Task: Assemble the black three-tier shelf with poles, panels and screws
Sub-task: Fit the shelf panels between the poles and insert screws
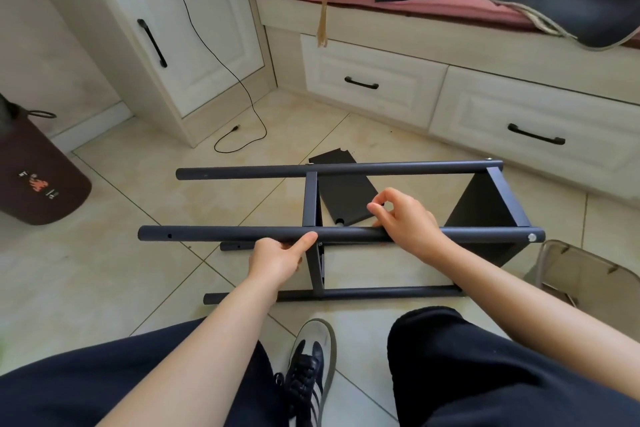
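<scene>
The half-built black shelf [346, 232] is laid on its side on the tiled floor [138, 270], just in front of the person's knees. Four poles are counted: the near upper pole [214, 234], the far upper pole [242, 172], and two lower poles [381, 293] close to the floor, one of them mostly hidden. Two panels are fixed between the poles, a middle panel [310, 198] seen edge-on and an end panel [485, 204] at the right. One loose panel [343, 191] is lying flat on the floor behind the frame. One screw head [531, 237] is seen at the right end of the near pole.

The near upper pole is gripped from below by the left hand [277, 258], the thumb being laid along it. The right hand [405, 218] is rested on the same pole, its fingers [375, 210] loosely curled with thumb and forefinger almost meeting; whether something small is pinched there cannot be told.

Free floor is left at the open pole ends on the left. On the right, the frame is near a clear bin [588, 274], and white drawers [374, 83] stand behind.
</scene>
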Tool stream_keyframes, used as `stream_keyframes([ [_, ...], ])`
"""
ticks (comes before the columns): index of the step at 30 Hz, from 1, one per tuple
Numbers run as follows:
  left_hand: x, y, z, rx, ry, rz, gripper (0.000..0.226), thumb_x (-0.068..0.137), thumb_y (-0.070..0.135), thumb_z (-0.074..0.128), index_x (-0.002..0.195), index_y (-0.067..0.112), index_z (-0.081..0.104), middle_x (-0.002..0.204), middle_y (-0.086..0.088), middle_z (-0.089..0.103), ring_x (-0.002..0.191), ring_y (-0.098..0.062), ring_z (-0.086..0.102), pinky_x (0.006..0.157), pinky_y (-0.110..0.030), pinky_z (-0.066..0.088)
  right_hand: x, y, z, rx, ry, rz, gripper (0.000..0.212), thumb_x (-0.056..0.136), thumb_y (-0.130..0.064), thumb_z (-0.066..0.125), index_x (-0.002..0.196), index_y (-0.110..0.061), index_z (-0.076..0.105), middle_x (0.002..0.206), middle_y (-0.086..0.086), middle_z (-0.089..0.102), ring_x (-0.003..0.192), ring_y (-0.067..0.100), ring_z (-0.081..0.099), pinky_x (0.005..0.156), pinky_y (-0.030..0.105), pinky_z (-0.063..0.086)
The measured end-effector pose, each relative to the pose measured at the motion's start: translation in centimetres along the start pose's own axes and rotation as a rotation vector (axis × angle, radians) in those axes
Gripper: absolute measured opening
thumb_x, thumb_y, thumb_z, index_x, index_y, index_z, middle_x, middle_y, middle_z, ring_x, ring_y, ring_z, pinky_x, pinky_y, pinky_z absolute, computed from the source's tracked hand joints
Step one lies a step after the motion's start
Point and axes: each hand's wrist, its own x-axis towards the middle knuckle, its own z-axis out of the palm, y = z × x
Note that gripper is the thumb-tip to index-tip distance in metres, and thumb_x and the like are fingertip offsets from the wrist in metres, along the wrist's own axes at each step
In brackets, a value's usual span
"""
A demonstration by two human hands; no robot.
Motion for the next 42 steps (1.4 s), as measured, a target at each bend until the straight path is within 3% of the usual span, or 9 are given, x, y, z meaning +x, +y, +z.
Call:
stream_keyframes([
  [6, 0.1, 4.2, -1.7, 1.073, 0.098, 0.082, 0.073, 0.078, 0.084, 0.046, 0.072, 0.014, 0.065, 0.053, 0.006, 0.068, 0.050, -0.008, 0.069, 0.060, -0.024, 0.048, -0.2, -0.1, 0.0, -0.049, -0.011, 0.004, 0.021, 0.101, -0.046, 0.045, 0.102, -0.028, 0.055, 0.084, -0.006, 0.073, 0.083, 0.017, 0.066, 0.081, 0.038, 0.050],
  [12, 2.3, 7.6, -2.7, 1.634, 0.140, 0.544, 0.084, 0.064, 0.096, 0.045, 0.099, 0.019, 0.051, 0.088, 0.002, 0.057, 0.082, -0.022, 0.057, 0.065, -0.028, 0.036, -0.3, 0.3, 0.3, -0.109, -0.019, -0.037, 0.019, 0.101, -0.049, 0.044, 0.095, -0.031, 0.050, 0.075, -0.011, 0.070, 0.078, 0.014, 0.064, 0.076, 0.035, 0.050],
  [15, 4.1, 7.1, -3.5, 1.634, 0.029, 0.852, 0.098, 0.071, 0.092, 0.044, 0.140, 0.022, 0.036, 0.138, 0.000, 0.047, 0.126, -0.024, 0.047, 0.103, -0.043, 0.037, -0.2, 0.4, 0.4, -0.116, -0.016, -0.060, 0.020, 0.101, -0.050, 0.044, 0.094, -0.032, 0.049, 0.069, -0.011, 0.069, 0.074, 0.011, 0.062, 0.071, 0.033, 0.048],
  [17, 5.1, 6.7, -4.1, 1.618, -0.112, 0.945, 0.099, 0.077, 0.089, 0.032, 0.156, 0.032, 0.014, 0.162, 0.004, 0.024, 0.150, -0.023, 0.022, 0.122, -0.051, 0.016, -0.3, 0.5, 0.5, -0.131, -0.021, -0.072, 0.019, 0.100, -0.050, 0.044, 0.092, -0.034, 0.047, 0.066, -0.012, 0.068, 0.074, 0.010, 0.060, 0.068, 0.031, 0.043],
  [20, 6.7, 6.1, -4.6, 1.621, -0.284, 1.030, 0.089, 0.080, 0.087, 0.010, 0.156, 0.045, -0.007, 0.168, 0.011, -0.010, 0.154, -0.017, -0.016, 0.123, -0.049, -0.009, -0.2, 0.6, 0.6, -0.148, -0.025, -0.064, 0.020, 0.100, -0.051, 0.045, 0.089, -0.035, 0.046, 0.065, -0.013, 0.067, 0.072, 0.008, 0.058, 0.066, 0.030, 0.040],
  [22, 7.6, 5.6, -4.7, 1.575, -0.345, 1.077, 0.086, 0.081, 0.088, 0.008, 0.157, 0.046, 0.004, 0.166, 0.013, -0.017, 0.151, -0.012, -0.024, 0.123, -0.044, -0.014, 0.2, 0.4, 0.5, -0.128, -0.064, -0.005, 0.022, 0.098, -0.052, 0.047, 0.086, -0.034, 0.049, 0.064, -0.013, 0.068, 0.071, 0.005, 0.060, 0.066, 0.030, 0.043],
  [27, 8.7, 4.8, -4.8, 1.304, -0.430, 1.116, 0.084, 0.081, 0.090, 0.019, 0.145, 0.040, 0.038, 0.164, 0.020, -0.010, 0.150, -0.003, -0.022, 0.126, -0.038, -0.006, 2.7, 0.0, 0.0, 0.033, -0.262, 0.160, 0.020, 0.092, -0.043, 0.065, 0.085, -0.025, 0.067, 0.078, -0.006, 0.073, 0.081, 0.012, 0.068, 0.081, 0.035, 0.055],
  [31, 9.2, 4.2, -4.5, 1.056, -0.464, 1.116, 0.069, 0.083, 0.082, 0.041, 0.132, 0.036, 0.052, 0.166, 0.018, 0.012, 0.153, -0.003, -0.010, 0.127, -0.038, 0.004, 4.6, -0.1, -0.1, 0.233, -0.347, 0.108, 0.012, 0.091, -0.023, 0.069, 0.084, -0.014, 0.068, 0.070, -0.003, 0.075, 0.064, 0.006, 0.069, 0.062, 0.018, 0.055],
  [42, 8.3, 2.5, -4.5, 0.874, -0.438, 1.156, 0.062, 0.082, 0.069, 0.062, 0.132, 0.033, 0.053, 0.160, 0.015, 0.031, 0.155, -0.013, 0.012, 0.123, -0.035, 0.014, 8.9, -1.7, 3.3, 0.463, -0.818, 0.060, 0.013, 0.094, -0.016, 0.066, 0.103, -0.011, 0.073, 0.087, 0.005, 0.077, 0.078, 0.010, 0.072, 0.071, 0.023, 0.059],
])
